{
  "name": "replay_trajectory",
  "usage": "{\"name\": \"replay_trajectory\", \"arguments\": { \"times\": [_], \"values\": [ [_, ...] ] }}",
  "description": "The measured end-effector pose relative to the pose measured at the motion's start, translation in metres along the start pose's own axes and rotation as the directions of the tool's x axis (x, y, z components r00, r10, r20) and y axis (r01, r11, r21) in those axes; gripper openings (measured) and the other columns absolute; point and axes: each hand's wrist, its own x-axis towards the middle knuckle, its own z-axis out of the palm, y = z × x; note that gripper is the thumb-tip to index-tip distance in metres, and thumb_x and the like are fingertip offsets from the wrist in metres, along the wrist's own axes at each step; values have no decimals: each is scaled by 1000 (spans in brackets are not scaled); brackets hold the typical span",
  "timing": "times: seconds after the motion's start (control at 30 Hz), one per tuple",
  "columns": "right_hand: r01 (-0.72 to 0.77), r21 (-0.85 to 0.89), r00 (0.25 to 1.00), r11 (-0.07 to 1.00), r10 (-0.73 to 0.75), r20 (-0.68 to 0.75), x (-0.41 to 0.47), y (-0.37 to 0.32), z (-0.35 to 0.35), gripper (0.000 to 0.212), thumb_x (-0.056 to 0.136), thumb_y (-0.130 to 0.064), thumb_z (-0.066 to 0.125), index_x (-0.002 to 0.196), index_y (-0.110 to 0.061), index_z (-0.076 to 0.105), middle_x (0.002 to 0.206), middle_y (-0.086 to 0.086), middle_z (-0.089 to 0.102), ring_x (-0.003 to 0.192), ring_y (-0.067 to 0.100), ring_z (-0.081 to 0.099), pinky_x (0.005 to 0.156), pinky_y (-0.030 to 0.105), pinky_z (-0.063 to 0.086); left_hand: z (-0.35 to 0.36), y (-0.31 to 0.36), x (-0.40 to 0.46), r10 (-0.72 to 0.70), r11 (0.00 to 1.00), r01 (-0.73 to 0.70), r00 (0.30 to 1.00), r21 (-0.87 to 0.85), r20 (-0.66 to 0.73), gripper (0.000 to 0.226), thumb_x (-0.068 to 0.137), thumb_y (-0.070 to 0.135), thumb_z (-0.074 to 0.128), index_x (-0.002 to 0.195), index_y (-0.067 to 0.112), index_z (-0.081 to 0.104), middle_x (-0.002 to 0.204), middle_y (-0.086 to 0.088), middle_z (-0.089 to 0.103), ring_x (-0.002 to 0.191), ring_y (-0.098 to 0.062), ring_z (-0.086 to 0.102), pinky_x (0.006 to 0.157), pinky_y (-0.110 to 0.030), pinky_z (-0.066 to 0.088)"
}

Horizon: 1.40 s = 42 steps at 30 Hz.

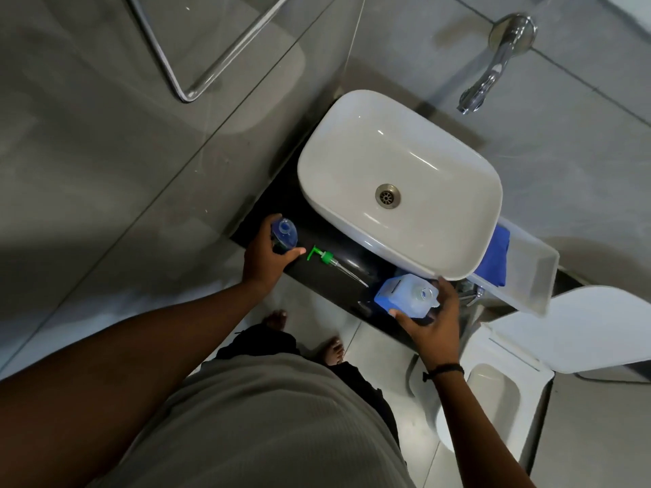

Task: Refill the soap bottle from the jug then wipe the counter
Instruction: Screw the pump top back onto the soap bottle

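Observation:
On the black counter [318, 276] my left hand [263, 257] grips the clear soap bottle [284, 233], which stands upright with its neck open. The green pump head [326, 257] with its tube lies on the counter just right of that bottle. Further right, at the counter's front edge under the basin, my right hand [435, 318] holds the blue jug [405, 296], fingers wrapped round its body. The jug's mouth faces up and looks uncapped.
A white basin [401, 149] sits on the counter under a wall tap [493, 72]. A blue cloth [498, 255] lies in a clear tray [528, 276] to the basin's right. A white toilet [510, 375] with its lid up stands at lower right. My bare feet are on the floor below.

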Motion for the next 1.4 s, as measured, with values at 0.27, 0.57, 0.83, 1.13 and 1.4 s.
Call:
{"name": "replay_trajectory", "arguments": {
  "times": [0.27, 0.57, 0.83, 1.13, 1.4],
  "values": [
    [506, -354, 862, 786, -478, 169, 34, -80, 54, 19, 97, -34, 61, 116, -31, 60, 113, -18, 57, 105, 5, 55, 94, 20, 41, -3, -2, -7, 27, 999, -27, 1000, -44, -1, 97, 76, 26, 96, 158, 18, 45, 153, -2, 59, 140, -18, 56, 114, -34, 49],
    [402, -611, 806, 683, 52, 589, 89, -70, 175, 34, 93, -24, 65, 123, -8, 64, 123, 23, 63, 112, 42, 60, 96, 41, 46, -4, 4, -4, -25, 1000, 23, 995, -15, -93, 90, 70, 35, 99, 147, 23, 56, 143, 2, 67, 132, -20, 63, 105, -36, 54],
    [445, -218, 864, 869, -352, 359, 81, -141, 121, 33, 87, -12, 69, 120, -15, 64, 112, 6, 71, 101, 26, 68, 91, 32, 55, 3, 8, -8, -48, 998, 41, 991, -53, -127, 87, 71, 30, 98, 147, 22, 56, 143, 2, 66, 129, -19, 65, 105, -35, 55],
    [598, 115, 726, 793, -597, 341, 78, -212, 128, 23, 95, -16, 70, 117, -20, 64, 118, -6, 67, 110, 4, 64, 94, 22, 53, 7, 9, -12, -18, 997, 6, 987, -79, -159, 89, 72, 23, 98, 150, 13, 55, 146, -6, 65, 133, -22, 63, 108, -37, 55],
    [602, -85, 650, 794, -426, 629, 87, -184, 165, 25, 88, -7, 69, 112, -14, 67, 109, 2, 70, 99, 16, 66, 92, 37, 57, 7, 6, -10, -48, 995, 35, 989, -93, -140, 88, 75, 32, 96, 150, 17, 53, 143, -3, 67, 129, -19, 65, 98, -24, 51]
  ]
}}
